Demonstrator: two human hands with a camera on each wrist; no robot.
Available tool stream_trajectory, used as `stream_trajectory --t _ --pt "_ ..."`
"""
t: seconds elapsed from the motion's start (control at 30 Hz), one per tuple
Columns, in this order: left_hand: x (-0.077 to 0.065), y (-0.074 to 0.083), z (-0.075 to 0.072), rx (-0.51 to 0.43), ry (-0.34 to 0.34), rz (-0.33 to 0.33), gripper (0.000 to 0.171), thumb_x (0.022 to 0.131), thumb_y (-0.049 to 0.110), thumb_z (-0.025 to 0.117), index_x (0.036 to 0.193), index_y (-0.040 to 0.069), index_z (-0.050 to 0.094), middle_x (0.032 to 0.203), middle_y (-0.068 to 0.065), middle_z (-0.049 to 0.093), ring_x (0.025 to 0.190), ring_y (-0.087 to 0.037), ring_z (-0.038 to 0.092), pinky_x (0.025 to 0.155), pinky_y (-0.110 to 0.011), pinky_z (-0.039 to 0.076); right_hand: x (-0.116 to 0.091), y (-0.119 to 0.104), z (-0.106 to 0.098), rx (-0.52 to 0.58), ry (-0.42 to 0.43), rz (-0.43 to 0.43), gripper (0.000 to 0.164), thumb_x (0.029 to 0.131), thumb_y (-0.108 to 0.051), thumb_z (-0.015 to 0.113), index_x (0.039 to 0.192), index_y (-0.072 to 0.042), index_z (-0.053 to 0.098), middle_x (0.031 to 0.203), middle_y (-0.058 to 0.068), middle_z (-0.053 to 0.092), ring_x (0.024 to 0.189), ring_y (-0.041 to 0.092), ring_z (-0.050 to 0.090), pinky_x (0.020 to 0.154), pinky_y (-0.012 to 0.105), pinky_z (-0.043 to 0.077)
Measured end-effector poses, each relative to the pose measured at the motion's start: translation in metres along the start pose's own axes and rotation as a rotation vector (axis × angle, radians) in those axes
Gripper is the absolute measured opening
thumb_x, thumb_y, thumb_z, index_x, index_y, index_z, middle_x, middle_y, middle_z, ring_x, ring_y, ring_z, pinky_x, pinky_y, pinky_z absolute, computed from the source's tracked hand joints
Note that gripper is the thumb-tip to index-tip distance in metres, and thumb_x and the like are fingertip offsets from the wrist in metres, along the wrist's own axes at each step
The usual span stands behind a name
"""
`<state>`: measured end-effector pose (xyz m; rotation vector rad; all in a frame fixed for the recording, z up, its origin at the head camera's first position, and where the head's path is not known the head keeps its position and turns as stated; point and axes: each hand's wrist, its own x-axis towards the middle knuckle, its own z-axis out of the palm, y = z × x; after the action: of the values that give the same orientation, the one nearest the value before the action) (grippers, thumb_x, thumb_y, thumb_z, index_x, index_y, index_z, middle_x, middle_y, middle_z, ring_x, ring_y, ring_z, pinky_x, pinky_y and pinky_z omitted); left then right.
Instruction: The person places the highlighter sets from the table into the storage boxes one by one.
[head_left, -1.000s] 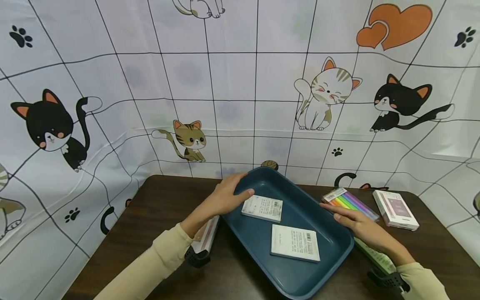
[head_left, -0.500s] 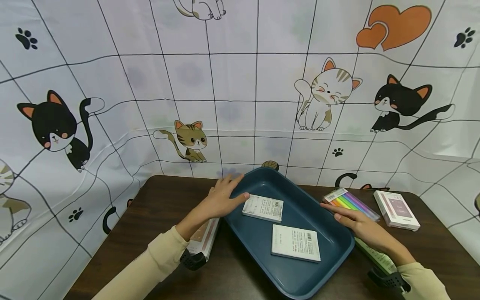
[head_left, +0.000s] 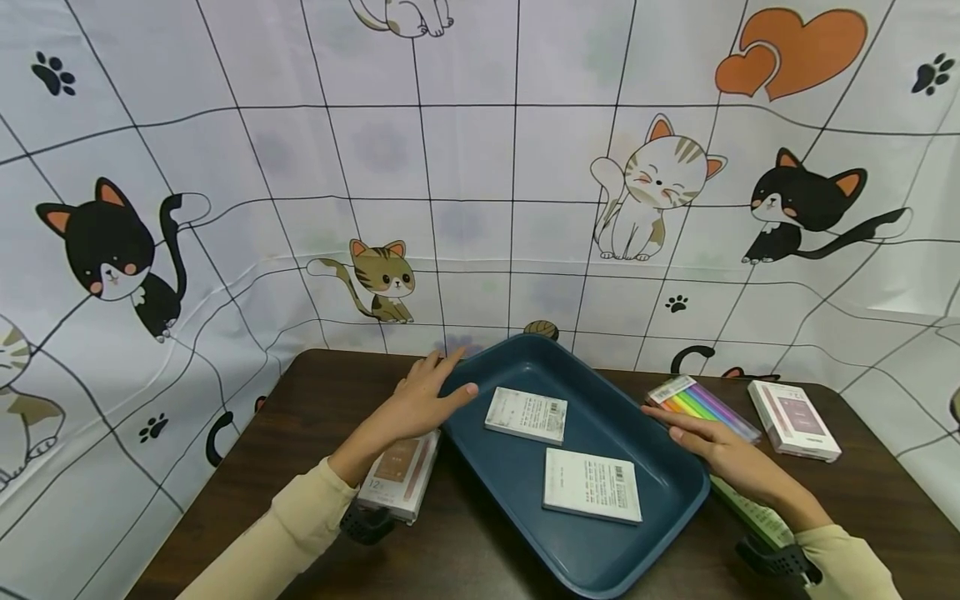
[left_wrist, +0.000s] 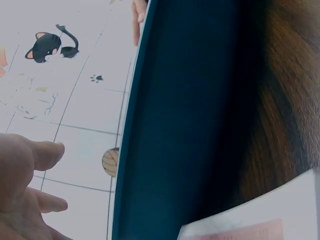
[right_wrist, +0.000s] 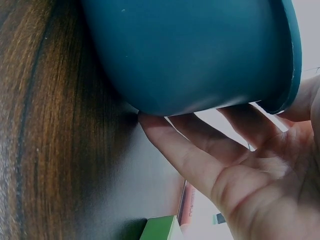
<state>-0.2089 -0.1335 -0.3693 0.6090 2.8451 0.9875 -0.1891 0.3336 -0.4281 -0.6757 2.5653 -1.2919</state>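
Observation:
A blue tray (head_left: 660, 467) lies at an angle on the brown table, with two flat white boxes inside: a smaller one (head_left: 527, 414) towards the back and a larger one (head_left: 591, 486) nearer me. My right hand (head_left: 720, 450) holds the tray's right side, thumb over the rim and fingers along the outer wall (right_wrist: 200, 60). Beside the tray's left rim hangs my left hand (head_left: 420, 400), fingers spread, holding nothing; the left wrist view shows a gap between its fingertips and the tray. Below that hand, a white and pinkish box (head_left: 401, 475) lies on the table, partly covered.
Right of the tray lie a pack of rainbow-coloured pens or sticks (head_left: 705, 404) and a white box with a mauve panel (head_left: 797, 419). A green pack (head_left: 757, 512) is partly under my right wrist. A cat-printed sheet (head_left: 480, 167) hangs behind the table (head_left: 337, 375).
My left hand has moved left and slightly towards me, off the tray's left rim, uncovering more of the box below it. The right hand and tray have stayed put.

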Motion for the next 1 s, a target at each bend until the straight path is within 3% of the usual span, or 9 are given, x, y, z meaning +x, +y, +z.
stream_trajectory --t 0.17,0.33,0.53,0.77,0.9,1.0 --pt "-0.003 -0.010 -0.007 -0.043 -0.023 -0.021 0.074 0.106 0.045 0.052 0.164 0.012 0.021 0.162 -0.032 0.012 0.147 -0.054 0.011 0.107 -0.078 0.015 0.000 0.001 -0.001 -0.004 -0.003 0.003 0.045 0.112 -0.029 0.042 0.156 -0.025 0.045 0.161 0.009 0.034 0.145 0.039 0.025 0.101 0.025 0.039" --pt "-0.006 -0.023 -0.013 -0.113 -0.026 -0.054 0.072 0.107 0.041 0.051 0.163 0.006 0.021 0.162 -0.028 0.020 0.147 -0.048 0.019 0.111 -0.068 0.023 0.000 0.000 -0.001 -0.006 -0.002 0.011 0.045 0.111 -0.030 0.043 0.156 -0.025 0.045 0.160 0.008 0.036 0.145 0.038 0.026 0.102 0.025 0.039" --pt "-0.013 -0.037 -0.018 -0.131 -0.028 -0.090 0.073 0.108 0.042 0.048 0.163 0.005 0.018 0.162 -0.028 0.018 0.147 -0.049 0.018 0.112 -0.068 0.022 0.000 0.000 -0.001 -0.009 0.002 0.015 0.044 0.111 -0.030 0.043 0.155 -0.030 0.046 0.160 0.005 0.037 0.145 0.037 0.026 0.101 0.024 0.039" --pt "-0.023 -0.049 -0.021 -0.138 -0.057 -0.181 0.079 0.106 0.046 0.052 0.163 0.005 0.015 0.162 -0.031 0.017 0.147 -0.052 0.014 0.111 -0.071 0.019 0.000 0.000 -0.001 0.006 -0.006 0.022 0.045 0.111 -0.030 0.043 0.156 -0.026 0.046 0.160 0.006 0.035 0.145 0.038 0.025 0.102 0.026 0.039" --pt "-0.029 -0.056 -0.022 -0.112 -0.089 -0.198 0.080 0.104 0.043 0.057 0.162 0.003 0.019 0.158 -0.033 0.025 0.144 -0.052 0.025 0.108 -0.070 0.028 0.001 0.000 -0.001 0.008 -0.009 0.029 0.045 0.111 -0.031 0.042 0.156 -0.026 0.045 0.161 0.009 0.034 0.146 0.038 0.024 0.105 0.040 0.039" --pt "-0.033 -0.059 -0.023 -0.093 -0.130 -0.212 0.078 0.102 0.042 0.062 0.160 0.003 0.027 0.154 -0.033 0.034 0.139 -0.051 0.036 0.104 -0.067 0.035 0.001 0.000 0.000 0.021 -0.016 0.031 0.045 0.111 -0.031 0.042 0.156 -0.027 0.044 0.162 0.010 0.032 0.146 0.040 0.023 0.105 0.041 0.039"
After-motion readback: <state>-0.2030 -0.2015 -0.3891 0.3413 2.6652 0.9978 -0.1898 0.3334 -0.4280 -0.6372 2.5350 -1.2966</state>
